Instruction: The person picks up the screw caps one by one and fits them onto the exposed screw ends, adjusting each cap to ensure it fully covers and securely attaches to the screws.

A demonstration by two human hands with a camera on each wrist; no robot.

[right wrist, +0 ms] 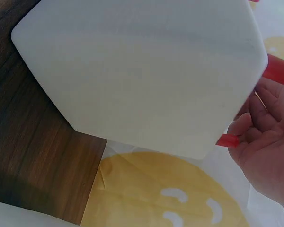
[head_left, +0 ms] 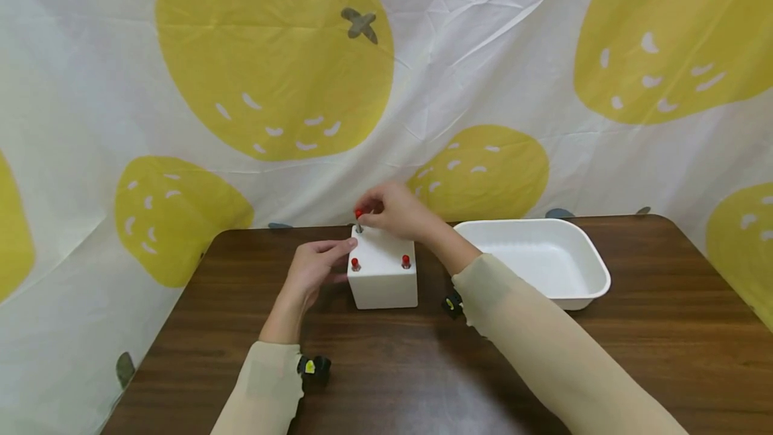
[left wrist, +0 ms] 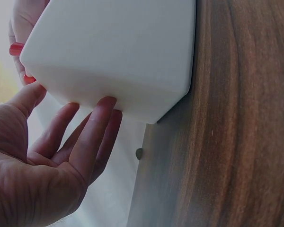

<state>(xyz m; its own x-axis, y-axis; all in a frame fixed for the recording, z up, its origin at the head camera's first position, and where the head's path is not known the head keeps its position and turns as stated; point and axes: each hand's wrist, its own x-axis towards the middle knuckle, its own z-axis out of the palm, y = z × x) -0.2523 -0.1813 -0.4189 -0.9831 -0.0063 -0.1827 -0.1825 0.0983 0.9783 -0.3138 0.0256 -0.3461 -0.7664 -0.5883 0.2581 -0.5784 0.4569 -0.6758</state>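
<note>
A white box (head_left: 383, 291) stands on the table, with several red-capped metal parts that look like toggle switches on its top. At the back left corner, my right hand (head_left: 395, 210) pinches the red cap of one toggle switch (head_left: 359, 213). My left hand (head_left: 311, 266) touches the box's left side, its thumb on the top edge. In the left wrist view, the left fingers (left wrist: 104, 106) lie lightly bent against the side face. Near the front edge sit a left toggle switch (head_left: 355, 263) and a right one (head_left: 406, 261). The right hand covers the back right top in the head view.
A white basin (head_left: 543, 267) stands right of the box, partly behind my right forearm. The brown wooden table (head_left: 386, 368) ends at a hanging cloth (head_left: 290, 193) with yellow fruit prints. Dark camera mounts show at the left wrist (head_left: 314, 368) and right wrist (head_left: 451, 303).
</note>
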